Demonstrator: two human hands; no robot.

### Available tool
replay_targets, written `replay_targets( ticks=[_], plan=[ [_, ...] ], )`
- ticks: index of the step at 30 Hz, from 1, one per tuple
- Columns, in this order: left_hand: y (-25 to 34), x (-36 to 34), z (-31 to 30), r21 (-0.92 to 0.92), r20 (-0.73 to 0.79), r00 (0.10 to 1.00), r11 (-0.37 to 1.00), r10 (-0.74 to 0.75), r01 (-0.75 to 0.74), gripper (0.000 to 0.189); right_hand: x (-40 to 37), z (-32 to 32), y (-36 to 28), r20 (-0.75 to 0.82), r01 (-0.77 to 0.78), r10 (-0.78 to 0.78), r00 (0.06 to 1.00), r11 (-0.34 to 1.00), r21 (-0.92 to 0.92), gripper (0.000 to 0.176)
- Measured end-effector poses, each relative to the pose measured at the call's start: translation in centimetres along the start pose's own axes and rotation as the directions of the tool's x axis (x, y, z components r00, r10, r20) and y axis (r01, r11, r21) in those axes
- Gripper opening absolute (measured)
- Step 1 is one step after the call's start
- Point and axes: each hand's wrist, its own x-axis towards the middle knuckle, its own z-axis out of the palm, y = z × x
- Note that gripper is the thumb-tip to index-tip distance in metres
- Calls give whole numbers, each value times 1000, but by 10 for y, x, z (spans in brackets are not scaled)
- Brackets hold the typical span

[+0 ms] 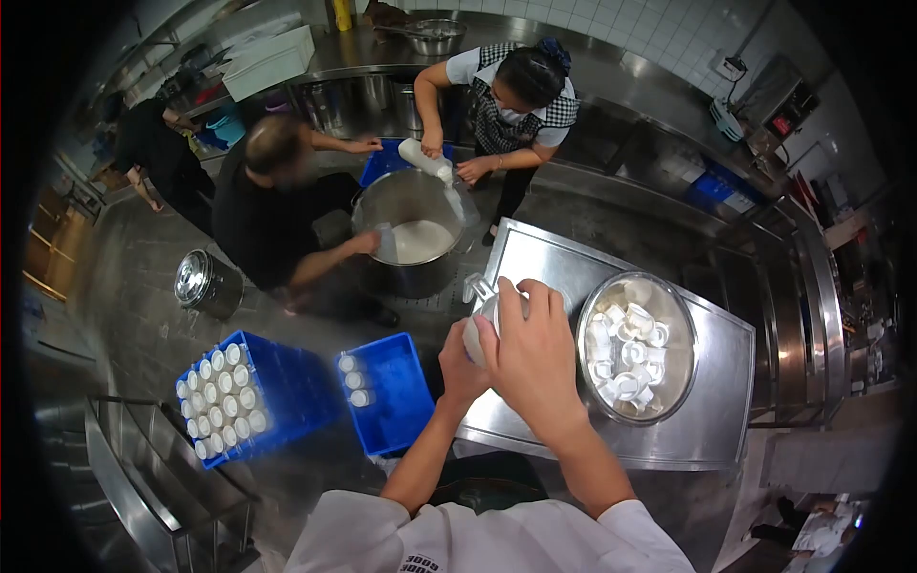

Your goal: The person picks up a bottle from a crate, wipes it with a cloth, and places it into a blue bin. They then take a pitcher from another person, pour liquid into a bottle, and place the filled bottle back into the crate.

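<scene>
Stainless steel lines this kitchen, and a steel surface (544,258) stands just ahead of the person. Above its near left edge both hands hold a white bottle (475,332), tilted, with its top towards the far side. The right hand (535,358) lies over the bottle, its fingers (521,301) curled close around the body. The left hand (463,368) grips from below and the side, its fingers wrapped against the bottle too. Just right of the hands on the surface sits a bowl (581,349) heaped with white bottles lying at all angles. On the floor to the left stand two blue crates: the nearer crate (396,411) holds three bottles in one corner, and the farther crate (296,382) is packed with upright ones. Beyond the surface a big pot (401,277) holds a white liquid (420,241). Two co-workers bend over it, one pouring from another bottle (425,158). A small lidded can (202,282) stands apart at left.
</scene>
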Motion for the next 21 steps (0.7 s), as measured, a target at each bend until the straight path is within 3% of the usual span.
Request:
replay_targets(
  ticks=[4, 6, 10, 16, 18, 19, 21],
  plan=[
    [9, -16, 0, -120, 22, 999, 992, 35, -32, 71, -4, -10, 11, 85, 88, -97, 992, 990, 109, 41],
    [13, -22, 4, -123, 6, 999, 991, 45, -44, 76, -7, -21, 11, 172, 104, -120, 978, 990, 100, 37],
    [22, -32, 4, -123, -1, 998, 990, 68, -68, 76, -20, -22, 14, 120, 175, -170, 978, 984, -32, 37],
    [14, -44, 11, -69, 84, 996, 997, 41, -35, 76, -34, -22, 23, 140, 236, -240, 961, 971, 44, 58],
    [17, -45, 11, -22, 33, 984, 984, 178, -177, 76, -40, -20, 27, 156, 255, -241, 958, 964, -80, 77],
    [15, -47, 11, -21, 39, 984, 985, 171, -171, 76, -42, -25, 34, 161, 249, -235, 959, 965, -78, 77],
    [6, -51, 9, -54, 171, 982, 996, 80, -72, 79, -35, -42, 53, 448, 224, -250, 858, 968, 110, 84]
  ],
)
